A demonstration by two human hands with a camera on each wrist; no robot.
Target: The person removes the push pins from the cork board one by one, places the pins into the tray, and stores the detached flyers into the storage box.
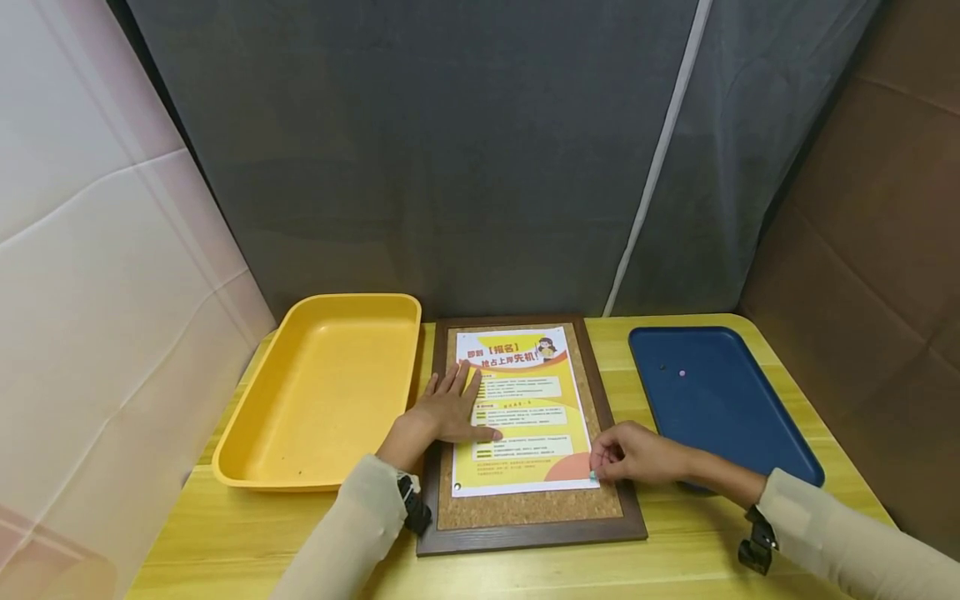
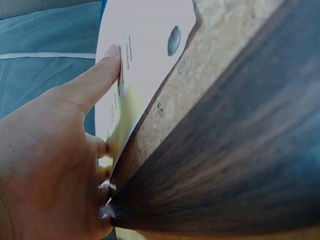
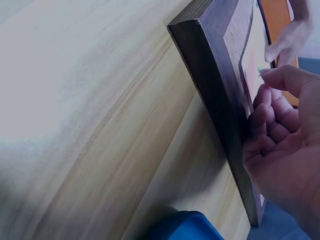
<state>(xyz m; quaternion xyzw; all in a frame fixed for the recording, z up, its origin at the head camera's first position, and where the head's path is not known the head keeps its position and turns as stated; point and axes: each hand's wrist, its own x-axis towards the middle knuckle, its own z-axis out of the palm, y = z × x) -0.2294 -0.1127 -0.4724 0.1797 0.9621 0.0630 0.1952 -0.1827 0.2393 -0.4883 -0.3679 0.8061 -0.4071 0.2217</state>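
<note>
A printed poster (image 1: 521,423) in yellow, white and orange lies on a cork board (image 1: 534,511) with a dark brown frame. My left hand (image 1: 448,411) rests on the poster's left side, fingers spread and straight. At the lower right corner my right hand (image 1: 637,452) pinches a small teal thumbtack (image 1: 593,475) between thumb and forefinger. Its point is hidden, so I cannot tell whether it is in the cork. The right wrist view shows the other fingers curled. A silver thumbtack (image 2: 174,41) sits at the poster's lower left corner.
To the left stands a yellow tray (image 1: 318,481) with raised walls. A shallow blue tray (image 1: 738,408) lies to the right, holding a pink thumbtack (image 1: 682,373) and a small dark one (image 1: 662,367). Everything rests on a wooden table (image 1: 202,537).
</note>
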